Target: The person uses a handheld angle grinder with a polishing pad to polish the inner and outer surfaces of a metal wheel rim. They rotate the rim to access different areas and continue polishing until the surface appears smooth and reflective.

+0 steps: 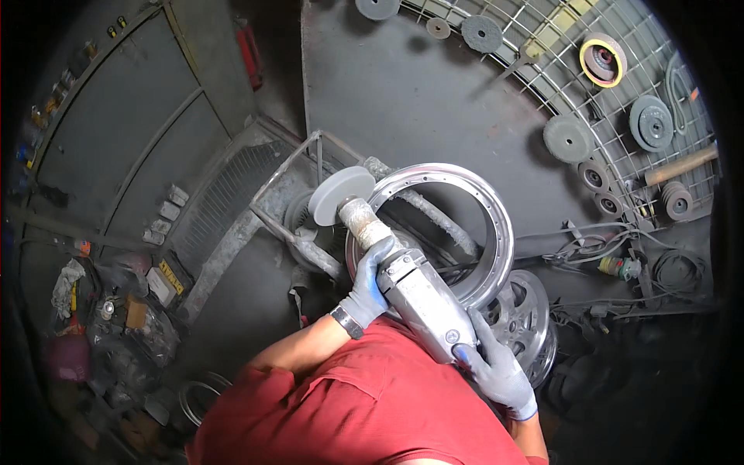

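A large silver power grinder [425,302] lies slantwise in front of my red shirt, its pale grey disc [341,195] at the far left end. My left hand [366,285], in a grey glove, is wrapped round the tool's front, just behind the white-wrapped neck [364,221]. At the rear end of the body, my gloved right hand [502,372] grips it, with some fingers hidden beneath. A shiny metal wheel rim [502,225] rests behind the grinder on a rough metal frame [267,221]. The disc appears to overlap the rim's left edge; contact cannot be told.
A spoked alloy wheel [521,319] stands low beside my right hand. Grinding discs [570,139] hang on a wire grid [542,74] at the right, with cables [601,240] below. Bags and boxes [136,310] are piled at the left. Another ring [190,399] lies low left.
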A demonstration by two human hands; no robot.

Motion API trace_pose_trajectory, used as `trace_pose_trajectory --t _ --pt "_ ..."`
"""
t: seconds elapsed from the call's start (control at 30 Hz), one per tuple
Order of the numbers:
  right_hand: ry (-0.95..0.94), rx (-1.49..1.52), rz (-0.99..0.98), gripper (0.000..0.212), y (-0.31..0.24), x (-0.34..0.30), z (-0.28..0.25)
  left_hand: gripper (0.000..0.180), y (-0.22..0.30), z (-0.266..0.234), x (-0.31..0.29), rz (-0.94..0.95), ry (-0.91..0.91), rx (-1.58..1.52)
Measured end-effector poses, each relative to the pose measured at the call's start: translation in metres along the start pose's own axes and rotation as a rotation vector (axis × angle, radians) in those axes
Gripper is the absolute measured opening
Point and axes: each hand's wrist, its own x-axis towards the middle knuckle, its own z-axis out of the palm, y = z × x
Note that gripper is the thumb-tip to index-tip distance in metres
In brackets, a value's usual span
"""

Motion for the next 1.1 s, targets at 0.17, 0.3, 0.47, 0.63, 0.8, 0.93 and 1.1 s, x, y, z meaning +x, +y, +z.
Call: trace_pose_trajectory --t 0.17,0.3,0.47,0.63,0.8,0.93,1.1 --pt "0.080 0.131 0.010 0.075 0.005 -0.009 0.003 0.037 0.006 0.037 0.027 -0.052 0.006 0.127" --pt "0.137 0.290 0.028 0.077 0.000 -0.017 0.008 0.033 0.016 0.076 0.049 -0.134 -0.105 0.258" --pt "0.100 0.233 0.009 0.077 -0.025 -0.028 -0.002 0.030 0.021 0.080 0.027 -0.043 -0.041 0.269" --pt "0.034 0.068 -0.079 0.077 -0.039 -0.020 -0.013 0.037 0.032 0.050 0.017 0.008 0.012 0.166" --pt "0.133 0.221 -0.040 0.077 -0.018 -0.023 0.000 0.026 0.026 0.089 0.037 -0.132 -0.010 0.245" --pt "0.344 0.558 -0.034 0.073 0.008 -0.032 0.031 0.022 0.002 0.125 0.076 -0.350 -0.086 0.405" --pt "0.579 0.911 -0.014 0.073 0.017 -0.040 0.084 0.023 -0.058 0.133 0.107 -0.623 -0.011 0.628"
